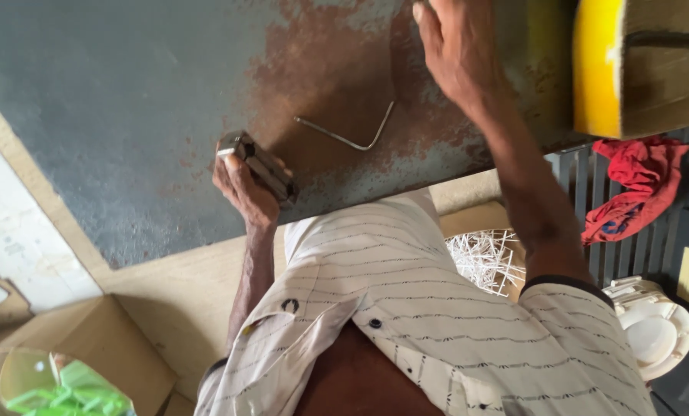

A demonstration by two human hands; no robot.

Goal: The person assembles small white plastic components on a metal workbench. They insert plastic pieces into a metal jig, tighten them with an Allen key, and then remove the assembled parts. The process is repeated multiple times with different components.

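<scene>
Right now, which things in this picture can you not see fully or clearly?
Head view:
- right hand: fingertips cut off by the top edge.
- metal block: partly hidden in the left hand.
- yellow-edged wooden piece: cut off at the right edge.
- cardboard box: contents blurred.

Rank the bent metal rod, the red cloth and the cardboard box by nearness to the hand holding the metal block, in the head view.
From the left hand:
1. Bent metal rod, on the rusty tabletop beside it.
2. Cardboard box, on the floor below.
3. Red cloth, far across, by the yellow wheel.
</scene>
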